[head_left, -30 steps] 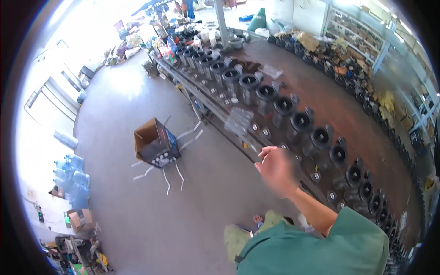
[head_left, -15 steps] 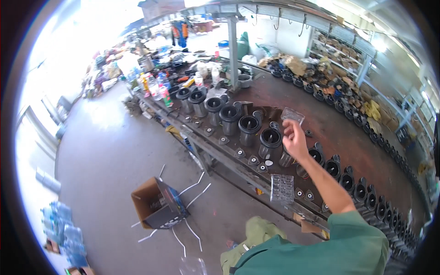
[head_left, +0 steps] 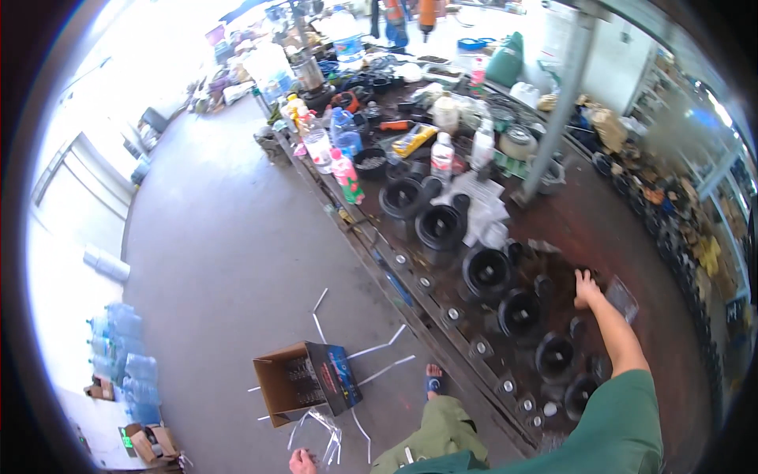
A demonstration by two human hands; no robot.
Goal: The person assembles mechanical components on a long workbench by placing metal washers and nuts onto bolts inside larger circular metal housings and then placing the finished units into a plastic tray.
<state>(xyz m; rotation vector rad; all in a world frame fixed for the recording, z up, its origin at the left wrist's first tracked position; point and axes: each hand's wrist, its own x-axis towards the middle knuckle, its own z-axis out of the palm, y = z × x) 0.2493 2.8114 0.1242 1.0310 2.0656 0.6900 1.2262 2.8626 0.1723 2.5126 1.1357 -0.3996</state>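
Observation:
At the lower edge, my left hand [head_left: 302, 462] is partly in view, its fingers curled beside a piece of clear plastic packaging [head_left: 330, 434] that it appears to hold. My right hand [head_left: 586, 288] stretches over the dark bench [head_left: 568, 225], fingers apart, near a dark brown patch or piece too blurred to name. Close to the right wrist lies a clear plastic tray [head_left: 624, 299]. Left of that hand runs a row of black-rimmed cylindrical housings [head_left: 521, 312], each with a pin in its centre. Small dark flanges with pale centres [head_left: 481, 347] line the bench's front edge.
An open cardboard box [head_left: 272, 387] with white straps splayed around it stands on the floor. Bottles [head_left: 346, 175], bags and tools crowd the bench's far end, near a grey metal post [head_left: 560, 103]. Large water bottles [head_left: 130, 355] are grouped at far left.
The view has swung left toward the bench's far end. My right hand, bent above the housings before, now reaches out lower over the bench. My left hand has come into view with the plastic.

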